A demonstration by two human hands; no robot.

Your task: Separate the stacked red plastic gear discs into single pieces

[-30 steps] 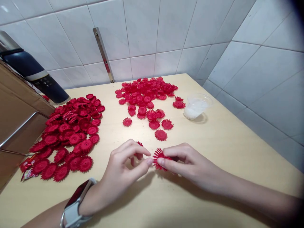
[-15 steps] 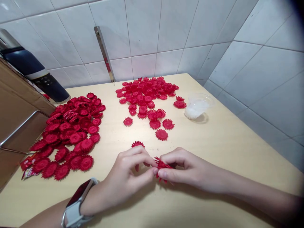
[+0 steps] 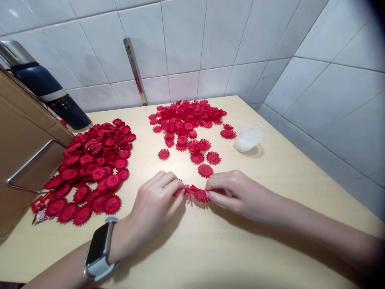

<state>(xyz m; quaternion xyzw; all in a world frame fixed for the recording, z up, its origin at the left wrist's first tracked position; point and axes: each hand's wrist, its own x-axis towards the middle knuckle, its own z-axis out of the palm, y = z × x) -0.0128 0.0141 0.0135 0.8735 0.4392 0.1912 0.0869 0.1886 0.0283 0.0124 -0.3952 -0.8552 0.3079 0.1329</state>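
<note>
My left hand (image 3: 158,198), with a watch on its wrist, is closed, thumb and fingertips pinching the left end of a red toothed-edge piece that looks like an artificial flower (image 3: 197,194). My right hand (image 3: 243,194) pinches the other end between thumb and fingers. The piece hangs just above the table between both hands, seen edge-on; the fingers cover its ends. Whether it is one flower or two overlapping ones I cannot tell. Just beyond my right fingertips lies a single flat red flower (image 3: 205,171).
A dense heap of red flowers (image 3: 99,174) lies on the left, beside a cardboard box (image 3: 27,148) and a dark flask (image 3: 51,86). More loose flowers (image 3: 186,116) spread at the back. A clear dish with white stuff (image 3: 248,138) stands right of them, before the tiled wall (image 3: 180,36).
Both hands have moved away from me, up the table. The left hand now covers the spot where a lone flower lay. The red piece is spread wider between the hands.
</note>
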